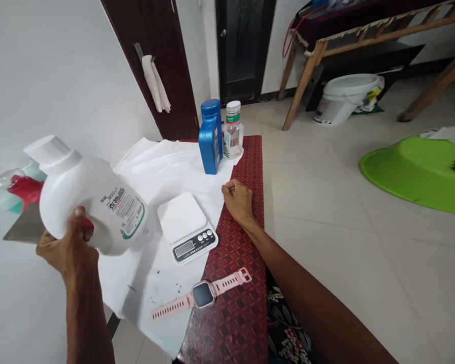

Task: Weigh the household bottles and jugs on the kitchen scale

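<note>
My left hand is closed around the side of a large white laundry detergent bottle, holding it tilted above the left of the table. The bottle has a white cap and a printed label; a small red patch shows by my fingers. My right hand rests in a loose fist on the red patterned tabletop, with nothing visible in it. Between my hands lies a white digital kitchen scale, its platform bare. Nearer me, a smartwatch with a pink strap lies stretched out flat.
At the table's far end stand a blue bottle and a clear jar with a white lid. White cloth covers the left of the table. A red-topped spray bottle shows behind the detergent. Farther off are a white bucket and a green item.
</note>
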The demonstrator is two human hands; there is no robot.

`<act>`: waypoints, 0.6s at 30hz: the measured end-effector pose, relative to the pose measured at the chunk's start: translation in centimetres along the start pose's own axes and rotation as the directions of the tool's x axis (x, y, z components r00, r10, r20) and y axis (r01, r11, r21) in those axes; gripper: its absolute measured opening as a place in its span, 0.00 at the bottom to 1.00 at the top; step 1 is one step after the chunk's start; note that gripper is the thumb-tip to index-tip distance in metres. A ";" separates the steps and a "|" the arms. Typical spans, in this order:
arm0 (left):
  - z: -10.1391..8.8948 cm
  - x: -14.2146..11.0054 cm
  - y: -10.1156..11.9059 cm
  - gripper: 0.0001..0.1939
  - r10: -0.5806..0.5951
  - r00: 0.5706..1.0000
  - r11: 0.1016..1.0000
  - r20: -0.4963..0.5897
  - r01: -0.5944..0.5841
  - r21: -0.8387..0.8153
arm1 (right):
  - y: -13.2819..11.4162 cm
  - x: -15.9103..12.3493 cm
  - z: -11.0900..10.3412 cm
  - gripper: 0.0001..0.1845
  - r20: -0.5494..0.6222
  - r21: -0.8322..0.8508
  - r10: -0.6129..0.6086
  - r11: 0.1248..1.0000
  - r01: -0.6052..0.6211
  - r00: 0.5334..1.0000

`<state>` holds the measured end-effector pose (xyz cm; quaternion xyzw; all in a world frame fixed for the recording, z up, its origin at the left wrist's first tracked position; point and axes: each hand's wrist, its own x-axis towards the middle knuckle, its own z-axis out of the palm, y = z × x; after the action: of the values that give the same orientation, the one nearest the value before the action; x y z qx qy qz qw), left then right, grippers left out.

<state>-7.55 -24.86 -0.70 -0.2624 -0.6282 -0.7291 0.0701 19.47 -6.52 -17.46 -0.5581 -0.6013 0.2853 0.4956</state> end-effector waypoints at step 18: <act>5.1 -7.3 1.9 0.24 0.055 0.909 0.993 0.413 -0.006 -0.118 | 0.1 0.1 0.1 0.12 0.018 0.045 -0.006 0.999 0.005 1.000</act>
<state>0.96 -22.08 -2.07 -0.4250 -0.5819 -0.6900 -0.0688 19.42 -6.33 -17.57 -0.5427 -0.6007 0.3022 0.5034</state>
